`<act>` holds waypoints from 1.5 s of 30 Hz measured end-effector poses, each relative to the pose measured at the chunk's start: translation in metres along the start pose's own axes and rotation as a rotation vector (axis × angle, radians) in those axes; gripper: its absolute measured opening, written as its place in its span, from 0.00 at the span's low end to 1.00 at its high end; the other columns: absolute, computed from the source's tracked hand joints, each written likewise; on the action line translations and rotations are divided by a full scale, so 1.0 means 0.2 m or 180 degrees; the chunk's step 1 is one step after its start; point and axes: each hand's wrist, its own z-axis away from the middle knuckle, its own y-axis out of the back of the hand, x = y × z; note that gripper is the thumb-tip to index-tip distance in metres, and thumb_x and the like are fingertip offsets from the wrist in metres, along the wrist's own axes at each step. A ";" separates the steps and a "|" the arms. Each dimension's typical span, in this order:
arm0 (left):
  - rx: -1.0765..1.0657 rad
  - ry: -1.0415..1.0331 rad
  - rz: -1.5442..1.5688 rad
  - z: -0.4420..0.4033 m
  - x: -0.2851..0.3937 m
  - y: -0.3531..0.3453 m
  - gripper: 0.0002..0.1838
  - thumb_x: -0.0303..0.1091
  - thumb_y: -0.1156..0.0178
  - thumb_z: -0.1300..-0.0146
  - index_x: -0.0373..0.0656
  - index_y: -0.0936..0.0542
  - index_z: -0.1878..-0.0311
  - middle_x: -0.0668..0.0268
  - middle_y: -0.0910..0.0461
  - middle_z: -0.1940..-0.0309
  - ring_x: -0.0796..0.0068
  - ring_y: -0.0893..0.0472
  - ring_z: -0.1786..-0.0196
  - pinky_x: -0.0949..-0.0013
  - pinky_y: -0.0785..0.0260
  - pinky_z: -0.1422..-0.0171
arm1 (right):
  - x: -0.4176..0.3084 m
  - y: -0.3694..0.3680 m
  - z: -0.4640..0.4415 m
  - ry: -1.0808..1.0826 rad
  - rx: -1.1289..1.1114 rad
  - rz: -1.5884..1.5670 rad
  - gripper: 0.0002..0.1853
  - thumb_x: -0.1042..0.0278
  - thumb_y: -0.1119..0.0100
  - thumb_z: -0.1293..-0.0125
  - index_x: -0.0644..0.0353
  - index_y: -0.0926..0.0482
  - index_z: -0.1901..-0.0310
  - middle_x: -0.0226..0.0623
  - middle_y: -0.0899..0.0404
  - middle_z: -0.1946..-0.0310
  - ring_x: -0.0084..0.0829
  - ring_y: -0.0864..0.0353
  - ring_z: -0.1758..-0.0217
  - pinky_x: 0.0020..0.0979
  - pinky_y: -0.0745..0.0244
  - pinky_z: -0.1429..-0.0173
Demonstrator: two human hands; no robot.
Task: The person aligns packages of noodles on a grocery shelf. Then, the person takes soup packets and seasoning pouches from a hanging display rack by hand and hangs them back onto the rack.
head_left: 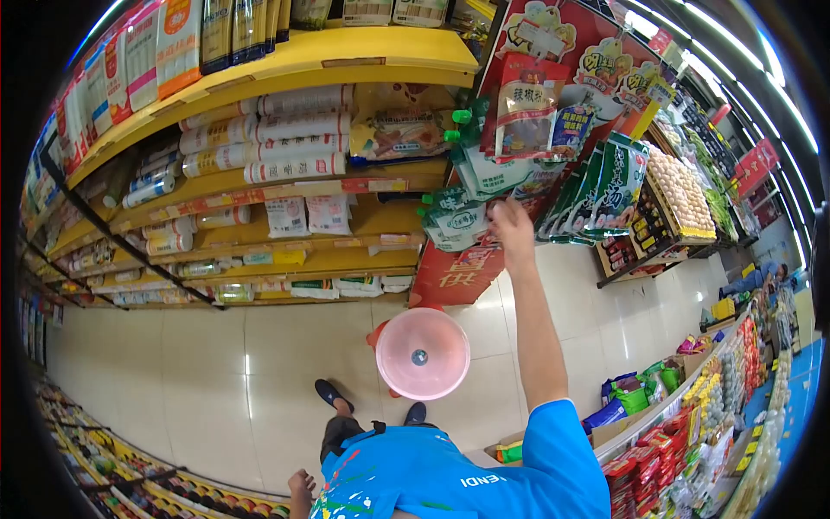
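My right hand (512,228) reaches forward to a hanging rack of seasoning packets, its fingers closed at the edge of a green-and-white spouted pouch (458,223). Just above it hangs another green-and-white pouch (497,177) with a green cap. A red-and-white packet (527,105) hangs higher up, and dark green packets (609,186) hang in a row to the right. My left hand (301,486) is low beside my body, away from the goods, with loosely bent fingers and nothing visible in it.
A pink plastic basin (422,353) stands before my feet on something red. Yellow shelves (346,60) with rolled noodle packs run along the left. An egg stand (679,195) is at the right. Boxes of bagged goods (640,394) line the lower right. A person (761,275) is farther off.
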 end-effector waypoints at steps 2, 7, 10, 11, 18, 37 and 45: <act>-0.0048 -0.0084 -0.0187 -0.27 -0.11 0.19 0.12 0.35 0.42 0.41 0.38 0.24 0.57 0.60 0.25 0.65 0.58 0.22 0.61 0.52 0.27 0.60 | -0.04 -0.04 -0.11 -0.0192 0.0177 -0.0427 0.28 0.62 0.37 0.38 0.66 0.34 0.40 0.40 0.26 0.48 0.32 0.26 0.48 0.34 0.30 0.45; -0.0813 -0.0234 0.0789 -0.66 0.31 0.17 0.17 0.31 0.41 0.40 0.30 0.27 0.52 0.49 0.25 0.55 0.49 0.21 0.53 0.52 0.22 0.60 | -0.07 -0.11 -0.24 -0.0712 0.0744 -0.1036 0.24 0.60 0.35 0.39 0.58 0.31 0.44 0.36 0.26 0.50 0.38 0.27 0.48 0.41 0.31 0.43; -0.0646 -0.0305 0.0345 -0.74 0.76 0.35 0.20 0.35 0.44 0.38 0.34 0.28 0.45 0.53 0.26 0.49 0.52 0.25 0.46 0.52 0.27 0.52 | -0.11 -0.18 -0.26 -0.0765 0.0781 -0.1339 0.31 0.55 0.35 0.39 0.59 0.35 0.39 0.40 0.31 0.44 0.42 0.35 0.38 0.45 0.40 0.34; -0.0536 -0.0338 0.0120 -0.61 0.90 0.35 0.22 0.37 0.46 0.36 0.37 0.29 0.42 0.55 0.27 0.47 0.53 0.26 0.43 0.51 0.29 0.49 | -0.11 -0.19 -0.26 -0.0746 0.0822 -0.1343 0.31 0.55 0.35 0.39 0.59 0.35 0.39 0.40 0.31 0.44 0.42 0.35 0.38 0.45 0.40 0.34; -0.0511 -0.1205 0.0040 -0.76 1.73 0.40 0.18 0.35 0.48 0.34 0.40 0.28 0.43 0.60 0.23 0.50 0.61 0.23 0.47 0.57 0.30 0.48 | -0.10 -0.24 -0.23 -0.0936 0.1006 -0.1311 0.27 0.56 0.34 0.40 0.57 0.30 0.43 0.39 0.28 0.50 0.40 0.32 0.42 0.45 0.38 0.35; -0.3340 -0.5074 -0.2890 1.52 2.84 -1.42 0.22 0.37 0.41 0.36 0.36 0.26 0.42 0.58 0.19 0.54 0.72 0.20 0.51 0.70 0.29 0.46 | 0.05 -0.26 -0.21 -0.0630 0.1139 -0.2205 0.24 0.62 0.33 0.40 0.54 0.30 0.44 0.34 0.27 0.49 0.36 0.29 0.46 0.42 0.34 0.42; -0.2968 -0.5742 -0.3189 2.21 2.82 -1.91 0.23 0.40 0.40 0.37 0.33 0.25 0.45 0.54 0.19 0.53 0.66 0.18 0.51 0.67 0.27 0.47 | 0.01 -0.29 -0.12 -0.0224 0.1066 -0.2471 0.24 0.63 0.33 0.40 0.53 0.31 0.44 0.30 0.25 0.50 0.31 0.28 0.47 0.40 0.36 0.46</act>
